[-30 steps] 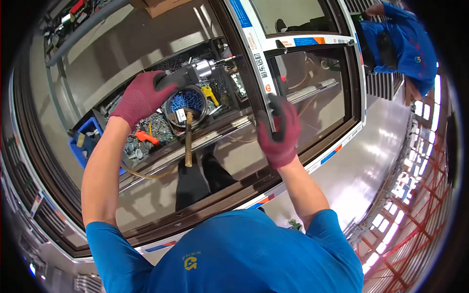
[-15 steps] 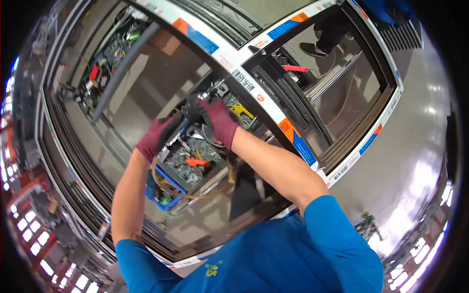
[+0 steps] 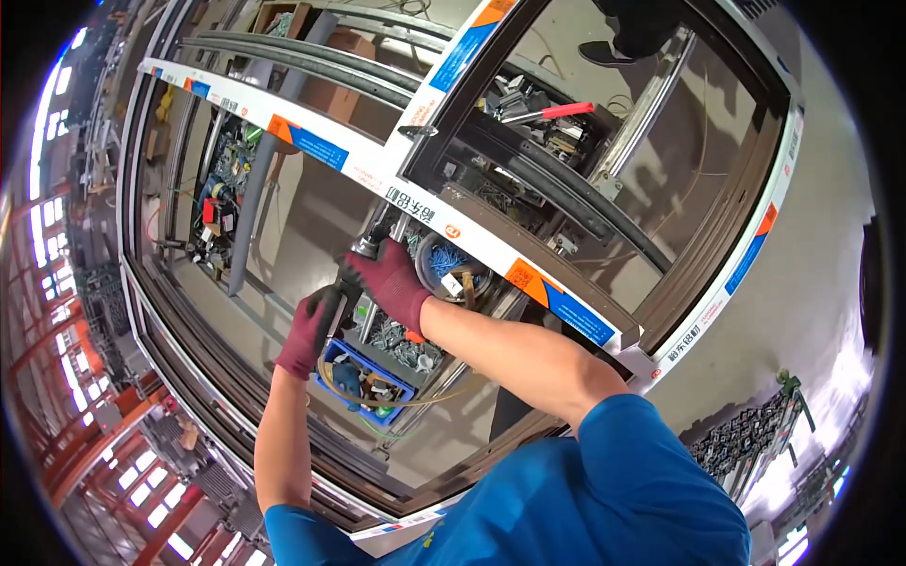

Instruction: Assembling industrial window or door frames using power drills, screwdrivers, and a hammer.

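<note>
Both my hands wear maroon gloves with dark palms. Between them is a black power tool (image 3: 350, 294) that looks like a drill, angled up toward the white-taped crossbar (image 3: 373, 179) of a large dark window frame. My right hand (image 3: 394, 286) wraps the tool's upper part, just behind its metal nose (image 3: 364, 246). My left hand (image 3: 307, 332) grips its lower end. Past the nose, a dark tip reaches near the crossbar's lower edge; whether it touches cannot be made out. My fingers partly hide the tool's body.
Below the frame stand a blue bin (image 3: 366, 385) of small items, a round bowl of blue fixings (image 3: 444, 259) and loose metal hardware (image 3: 404, 347). A red-handled tool (image 3: 566, 110) lies in the right-hand opening. Another person's shoe (image 3: 604, 54) shows at the top. A thin hose (image 3: 434, 400) crosses the bin.
The whole view has turned and shifted, so the crossbar and bins sit differently. My hands now appear lower in the picture, still on the black tool, and the tool shows more clearly.
</note>
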Demonstrator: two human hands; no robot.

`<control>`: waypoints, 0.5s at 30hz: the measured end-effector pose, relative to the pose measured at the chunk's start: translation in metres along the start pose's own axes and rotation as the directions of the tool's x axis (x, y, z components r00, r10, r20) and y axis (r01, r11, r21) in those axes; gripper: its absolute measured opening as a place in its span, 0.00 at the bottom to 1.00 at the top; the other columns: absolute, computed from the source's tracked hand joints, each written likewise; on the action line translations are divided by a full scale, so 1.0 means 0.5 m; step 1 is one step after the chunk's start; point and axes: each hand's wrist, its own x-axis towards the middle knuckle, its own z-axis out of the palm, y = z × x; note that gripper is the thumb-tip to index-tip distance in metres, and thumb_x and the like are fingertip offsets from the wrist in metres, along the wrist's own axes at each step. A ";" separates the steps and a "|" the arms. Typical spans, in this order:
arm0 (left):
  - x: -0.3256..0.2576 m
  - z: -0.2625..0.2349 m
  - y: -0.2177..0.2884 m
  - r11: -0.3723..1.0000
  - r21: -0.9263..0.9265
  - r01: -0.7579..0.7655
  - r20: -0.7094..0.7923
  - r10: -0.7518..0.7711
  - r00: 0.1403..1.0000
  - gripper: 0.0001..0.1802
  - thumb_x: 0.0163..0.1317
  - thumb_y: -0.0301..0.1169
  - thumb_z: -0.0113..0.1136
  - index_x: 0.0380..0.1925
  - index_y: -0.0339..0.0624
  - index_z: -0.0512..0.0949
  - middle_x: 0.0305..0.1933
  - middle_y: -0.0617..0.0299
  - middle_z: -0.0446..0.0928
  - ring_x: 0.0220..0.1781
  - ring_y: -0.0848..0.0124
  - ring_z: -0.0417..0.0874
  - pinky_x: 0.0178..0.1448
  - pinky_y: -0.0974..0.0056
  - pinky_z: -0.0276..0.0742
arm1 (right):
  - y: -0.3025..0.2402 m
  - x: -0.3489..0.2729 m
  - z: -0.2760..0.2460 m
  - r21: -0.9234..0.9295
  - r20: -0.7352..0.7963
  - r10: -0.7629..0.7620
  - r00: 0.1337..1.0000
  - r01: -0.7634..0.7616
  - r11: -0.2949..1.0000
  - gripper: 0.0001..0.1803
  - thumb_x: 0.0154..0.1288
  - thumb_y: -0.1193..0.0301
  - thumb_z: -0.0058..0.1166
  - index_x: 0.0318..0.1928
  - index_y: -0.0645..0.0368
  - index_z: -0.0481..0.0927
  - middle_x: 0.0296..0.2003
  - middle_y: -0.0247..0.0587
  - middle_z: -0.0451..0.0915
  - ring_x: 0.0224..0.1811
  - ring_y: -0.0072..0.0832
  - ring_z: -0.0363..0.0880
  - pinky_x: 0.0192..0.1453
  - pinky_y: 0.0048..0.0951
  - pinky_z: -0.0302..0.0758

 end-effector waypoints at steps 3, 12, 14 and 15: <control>-0.013 0.025 0.019 1.000 0.007 -0.018 0.014 0.018 1.000 0.30 0.75 0.45 0.59 0.68 0.35 0.76 0.45 0.64 0.83 0.41 0.75 0.81 0.44 0.67 0.77 | 0.032 0.020 -0.009 0.025 -0.047 -0.116 0.992 0.117 0.993 0.19 0.65 0.62 0.73 0.46 0.62 0.81 0.40 0.42 0.86 0.43 0.31 0.85 0.51 0.37 0.81; 0.003 0.033 -0.028 0.989 0.071 -0.126 -0.039 0.129 0.991 0.30 0.77 0.55 0.56 0.59 0.37 0.80 0.42 0.63 0.84 0.32 0.79 0.76 0.35 0.70 0.71 | 0.012 0.006 -0.006 -0.026 -0.026 -0.132 0.991 0.131 0.991 0.20 0.71 0.58 0.70 0.44 0.63 0.80 0.37 0.34 0.81 0.39 0.21 0.75 0.48 0.31 0.78; 0.010 0.034 -0.035 0.985 0.053 -0.164 -0.031 0.166 0.986 0.29 0.77 0.52 0.56 0.59 0.36 0.81 0.42 0.63 0.84 0.32 0.80 0.76 0.35 0.71 0.71 | 0.043 0.035 -0.019 -0.048 -0.034 -0.083 0.996 0.081 0.996 0.20 0.72 0.57 0.69 0.45 0.62 0.81 0.38 0.34 0.82 0.40 0.22 0.76 0.48 0.31 0.78; 0.009 0.035 -0.026 0.986 0.039 -0.164 -0.042 0.165 0.985 0.26 0.73 0.44 0.60 0.59 0.33 0.80 0.45 0.59 0.85 0.41 0.76 0.79 0.45 0.67 0.75 | 0.059 0.048 -0.032 -0.055 -0.042 -0.038 0.998 0.036 0.998 0.20 0.72 0.57 0.69 0.46 0.62 0.82 0.39 0.34 0.83 0.40 0.22 0.77 0.49 0.31 0.78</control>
